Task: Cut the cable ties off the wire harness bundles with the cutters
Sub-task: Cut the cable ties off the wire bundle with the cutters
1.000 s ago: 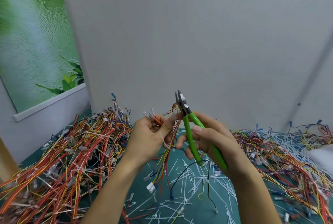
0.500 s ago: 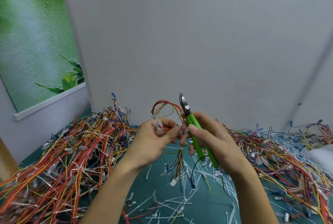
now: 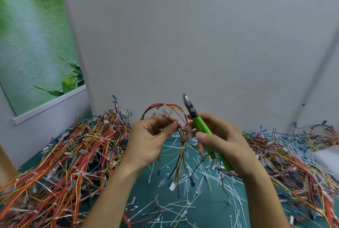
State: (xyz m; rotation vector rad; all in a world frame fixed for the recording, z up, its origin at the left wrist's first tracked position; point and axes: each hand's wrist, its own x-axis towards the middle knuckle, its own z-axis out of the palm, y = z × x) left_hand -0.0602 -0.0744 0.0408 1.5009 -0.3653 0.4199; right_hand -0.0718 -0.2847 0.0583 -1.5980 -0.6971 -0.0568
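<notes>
1. The left hand (image 3: 152, 141) pinches a small wire bundle (image 3: 165, 110) between thumb and fingertips, low in the view toward 6 o'clock. Its red and yellow loop rises toward 12 o'clock and the loose ends hang toward 6.
2. The right hand (image 3: 220, 139), at 3 o'clock of the left and nearly touching it, is curled round the green cutters (image 3: 201, 128). The blades point toward 11 o'clock, look closed and touch no wire.
3. What looks like a white cable tie (image 3: 183, 147) rings the hanging strands at 5 o'clock from the left thumb.
4. The tie hugs thin wires, so a blade pushed in carelessly could nick insulation or sever a strand.
5. The left fingertips sit near the tie, so a hasty bite could catch skin.
6. The dangling ends reach the cut ties (image 3: 183, 209) on the green mat (image 3: 211, 215). A snag there could tug the bundle from so light a pinch.
</notes>
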